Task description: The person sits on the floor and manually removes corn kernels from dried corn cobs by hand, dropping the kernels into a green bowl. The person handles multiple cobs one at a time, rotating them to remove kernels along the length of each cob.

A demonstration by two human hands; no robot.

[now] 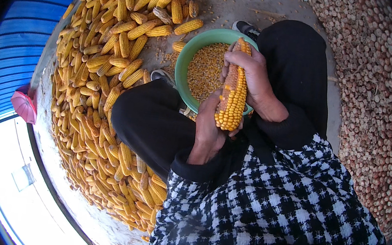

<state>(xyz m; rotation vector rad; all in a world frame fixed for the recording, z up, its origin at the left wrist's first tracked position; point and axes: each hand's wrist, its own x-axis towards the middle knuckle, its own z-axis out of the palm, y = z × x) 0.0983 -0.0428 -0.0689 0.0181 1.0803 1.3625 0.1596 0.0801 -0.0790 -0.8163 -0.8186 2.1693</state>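
Note:
An ear of yellow corn (pixel 233 97) is held between my two hands, tilted slightly, above my lap. Part of its side is bare cob, and rows of kernels remain on the side towards the right. My left hand (pixel 210 124) grips the lower end, its fingers partly hidden behind the ear. Around the upper part, my right hand (pixel 249 72) is closed with the thumb lying across the cob. Beneath and beyond the hands stands a green plastic basin (pixel 183 74) holding loose corn kernels (pixel 205 68).
A large heap of corn ears (pixel 103 87) lies to the left. Stacked cobs (pixel 370 105), seen end-on, form a bank at the right. Scattered kernels lie on the concrete floor (pixel 230 4). My bent legs flank the basin. A pink umbrella (pixel 24 106) is at the far left.

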